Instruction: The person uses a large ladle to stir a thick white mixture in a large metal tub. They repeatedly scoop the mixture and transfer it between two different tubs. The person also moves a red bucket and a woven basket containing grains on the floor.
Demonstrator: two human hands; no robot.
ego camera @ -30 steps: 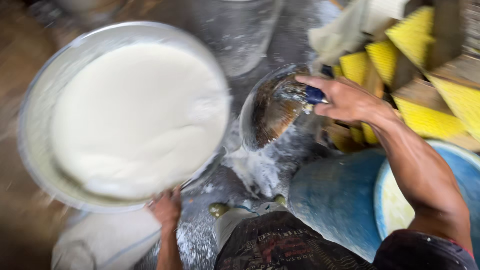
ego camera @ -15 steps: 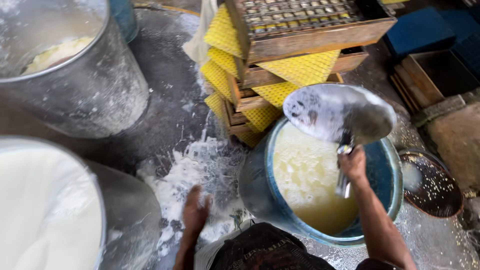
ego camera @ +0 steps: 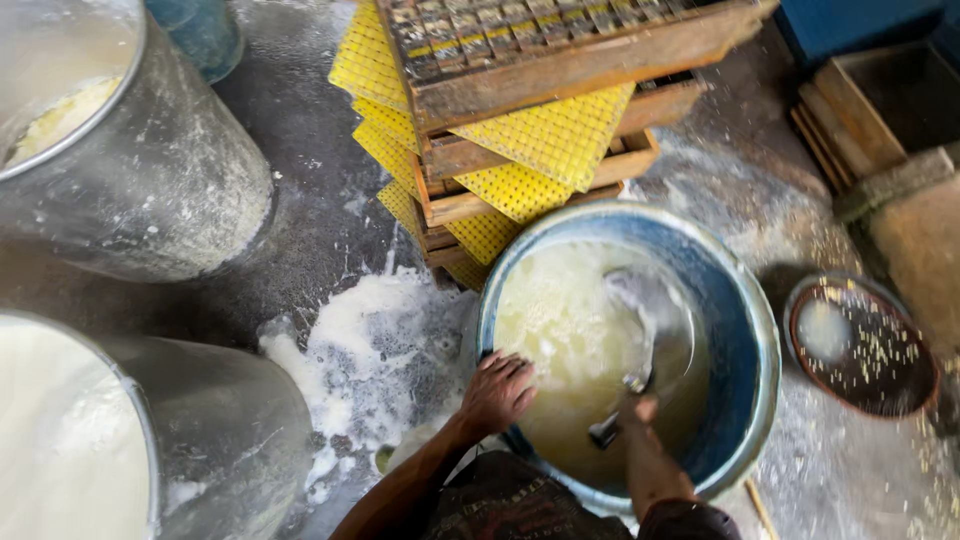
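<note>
Head view: the left hand [ego camera: 497, 390] rests spread on the near-left rim of the blue tub [ego camera: 752, 330], fingers flat and pinching nothing. The right hand [ego camera: 640, 410] has its grip pressed together around the handle of a metal ladle [ego camera: 655, 320], whose bowl is sunk in the pale liquid near the middle of the tub.

What could go wrong, as a judgement: the floor [ego camera: 320, 200] is wet and smeared with white foam [ego camera: 370, 340] just left of the tub, so a foot or the bracing hand could slip. A full ladle lifted quickly could slop liquid over the rim, and the liquid may be hot, which the picture cannot settle.

Containers: the blue tub stands on the floor at centre right, roughly half full of cloudy yellowish-white liquid with curd-like lumps. A large metal vat [ego camera: 230, 440] at the lower left corner holds smooth white liquid almost to its brim. A second metal vat [ego camera: 170, 190] at the upper left holds a little pale lumpy stuff. A shallow brown sieve [ego camera: 865, 345] lies on the floor right of the tub, speckled with crumbs. Stacked wooden trays [ego camera: 560, 70] lined with yellow mesh stand just behind the tub.
</note>
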